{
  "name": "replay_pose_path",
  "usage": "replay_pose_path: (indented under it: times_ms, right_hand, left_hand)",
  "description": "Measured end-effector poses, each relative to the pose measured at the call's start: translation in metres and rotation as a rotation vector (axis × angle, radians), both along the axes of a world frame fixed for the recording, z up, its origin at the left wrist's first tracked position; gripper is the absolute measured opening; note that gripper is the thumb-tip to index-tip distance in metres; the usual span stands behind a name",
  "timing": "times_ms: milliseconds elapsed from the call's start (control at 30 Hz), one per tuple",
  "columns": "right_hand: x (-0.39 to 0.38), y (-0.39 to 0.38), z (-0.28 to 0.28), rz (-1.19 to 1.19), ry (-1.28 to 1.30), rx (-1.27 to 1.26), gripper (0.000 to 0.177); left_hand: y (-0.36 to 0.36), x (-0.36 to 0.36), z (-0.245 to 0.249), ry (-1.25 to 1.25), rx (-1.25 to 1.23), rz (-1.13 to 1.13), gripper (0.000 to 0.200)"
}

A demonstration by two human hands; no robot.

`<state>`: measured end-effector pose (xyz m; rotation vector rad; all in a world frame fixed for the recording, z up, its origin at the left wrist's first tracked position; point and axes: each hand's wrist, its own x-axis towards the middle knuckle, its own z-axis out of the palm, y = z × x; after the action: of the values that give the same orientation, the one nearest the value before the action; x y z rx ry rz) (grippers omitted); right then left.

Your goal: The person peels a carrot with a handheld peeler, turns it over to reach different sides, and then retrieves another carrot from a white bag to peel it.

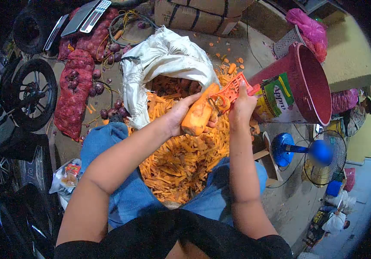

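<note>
My left hand (182,115) is closed around a thick carrot (196,117), its surface partly peeled and patched with brown. In my right hand (242,105) is a red-orange peeler (232,90), its head against the carrot's upper right side. A curl of orange peel (221,103) hangs between the peeler and the carrot. Beneath both hands, a heap of carrot peelings (181,157) lies between my knees. Just beyond it stands an open white sack (172,54) with its rim folded outward; dark reddish contents show inside.
A dark red bucket (276,73) lies tilted at the right. Red net bags of onions (74,97), loose onions (97,88) and a scale (80,21) are at the left. A motorcycle wheel (34,95) stands beyond. A blue fan (295,149) and a person (335,223) appear at right.
</note>
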<state>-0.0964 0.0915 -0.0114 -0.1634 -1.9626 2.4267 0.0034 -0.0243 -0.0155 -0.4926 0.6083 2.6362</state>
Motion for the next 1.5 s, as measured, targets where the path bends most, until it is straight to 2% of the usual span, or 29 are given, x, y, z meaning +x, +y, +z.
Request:
replay_pose_path:
  times_ms: [33, 100, 233, 333, 433, 633, 733, 867, 933, 1067, 1133, 1167, 1233, 1300, 1400, 1500]
  right_hand:
    - [0.000, 0.000, 0.000, 0.000, -0.001, 0.000, 0.015]
    - [0.000, 0.001, -0.001, 0.032, -0.057, -0.203, 0.014]
    - [-0.007, 0.009, 0.001, -0.022, -0.101, -0.187, 0.012]
    - [-0.020, 0.022, 0.001, -0.098, -0.076, -0.429, 0.013]
    - [-0.030, 0.038, 0.005, -0.174, -0.106, -0.392, 0.015]
    - [-0.026, 0.047, 0.017, -0.087, -0.020, -0.419, 0.020]
    - [0.002, 0.025, 0.044, 0.047, -0.076, -0.256, 0.018]
    - [0.019, -0.006, 0.019, 0.107, 0.020, -0.078, 0.018]
    - [0.026, -0.013, 0.007, 0.143, 0.100, 0.192, 0.022]
    - [0.029, -0.016, 0.006, 0.188, 0.028, 0.099, 0.021]
    - [0.027, -0.013, 0.010, 0.113, 0.107, 0.218, 0.021]
    - [0.024, -0.012, 0.011, 0.113, 0.108, 0.216, 0.021]
    - [0.018, -0.012, 0.015, 0.022, 0.025, 0.036, 0.021]
    - [0.023, -0.014, 0.014, 0.028, 0.004, 0.003, 0.023]
    - [0.035, -0.016, 0.004, 0.181, -0.001, 0.305, 0.027]
    - [0.037, -0.018, -0.001, 0.138, 0.014, 0.284, 0.026]
  left_hand:
    - [0.000, 0.000, -0.004, 0.015, -0.024, 0.002, 0.042]
    - [-0.002, -0.001, -0.008, 0.002, -0.043, 0.023, 0.041]
    - [-0.005, -0.002, 0.000, -0.036, -0.069, 0.087, 0.040]
    - [-0.006, -0.003, -0.004, -0.032, -0.113, 0.097, 0.039]
    - [-0.007, -0.004, -0.008, -0.092, -0.192, 0.093, 0.039]
    - [-0.007, -0.005, -0.020, -0.101, -0.297, 0.086, 0.039]
    - [-0.005, -0.006, -0.026, -0.011, -0.276, 0.097, 0.040]
    - [0.001, -0.006, -0.012, -0.107, -0.202, 0.087, 0.037]
    - [0.004, -0.006, -0.012, -0.065, -0.150, 0.022, 0.036]
    - [0.006, -0.002, -0.018, -0.114, -0.197, -0.025, 0.038]
    - [0.005, -0.005, -0.030, -0.070, -0.042, -0.030, 0.041]
    - [0.004, -0.006, -0.035, -0.069, -0.044, -0.030, 0.041]
    - [0.001, -0.006, -0.030, -0.093, -0.058, -0.001, 0.042]
    - [0.002, -0.005, -0.021, -0.093, -0.018, 0.013, 0.042]
    - [0.005, -0.001, -0.006, -0.107, -0.006, 0.025, 0.040]
    - [0.008, 0.001, 0.004, -0.134, 0.047, 0.048, 0.037]
